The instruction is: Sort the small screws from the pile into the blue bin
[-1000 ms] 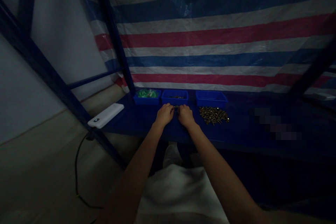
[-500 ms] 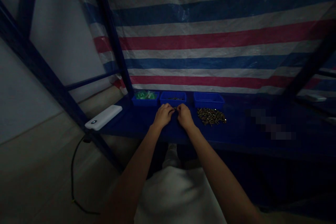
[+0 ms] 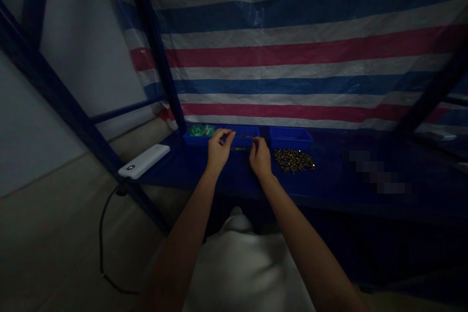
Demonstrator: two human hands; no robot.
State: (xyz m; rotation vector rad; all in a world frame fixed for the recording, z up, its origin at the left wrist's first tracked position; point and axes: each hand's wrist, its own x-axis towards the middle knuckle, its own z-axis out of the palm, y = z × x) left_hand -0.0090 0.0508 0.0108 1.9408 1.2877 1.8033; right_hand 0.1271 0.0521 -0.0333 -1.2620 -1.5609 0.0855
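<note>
My left hand (image 3: 218, 150) is lifted over the blue shelf (image 3: 204, 170), its fingers loosely spread and reaching to the gap between the left bin (image 3: 193, 139) with green pieces and the middle blue bin (image 3: 252, 131). It holds nothing that I can see. Just right of it, my right hand (image 3: 260, 157) is closed in a pinch on a thin small metal part (image 3: 242, 148) that sticks out to the left toward the other hand. A pile of small brass-coloured screws (image 3: 293, 160) lies right of this hand.
A third blue bin (image 3: 290, 136) stands behind the screw pile. A white power bank (image 3: 144, 161) lies at the shelf's left corner, with a dark cable (image 3: 102, 234) hanging to the floor. A striped tarp (image 3: 292, 48) closes the back; blue frame posts (image 3: 157, 48) rise at left.
My hands were pinched together on the small part. Now the left hand has let go, lifted and opened toward the bins, while the right hand keeps the part.
</note>
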